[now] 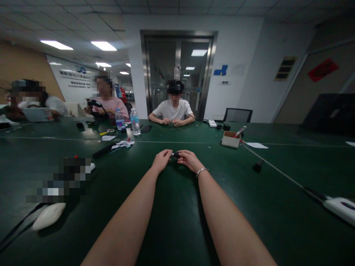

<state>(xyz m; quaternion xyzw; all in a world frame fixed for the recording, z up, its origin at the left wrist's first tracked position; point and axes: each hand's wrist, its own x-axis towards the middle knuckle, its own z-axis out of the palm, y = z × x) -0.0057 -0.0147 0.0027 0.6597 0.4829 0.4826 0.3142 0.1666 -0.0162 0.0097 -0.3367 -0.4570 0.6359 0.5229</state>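
Observation:
Both my arms reach forward over the dark green table (177, 221). Between my fingertips is a small black object (176, 155) with a light-coloured end, too small to name. My left hand (161, 161) is closed, pinching the light end. On the black end, the fingers of my right hand (190, 159) are closed too, and a bracelet (202, 171) circles that wrist. The fingers cover part of the object, which is held just above the tabletop.
Right of my hands are an open small box (231, 139), a black item (257, 166) and a white power strip (341, 207) with its cable. A white mouse-shaped item (49, 216) lies left. Bottles (135, 122) stand farther back. Across sits a person (174, 111); others sit left.

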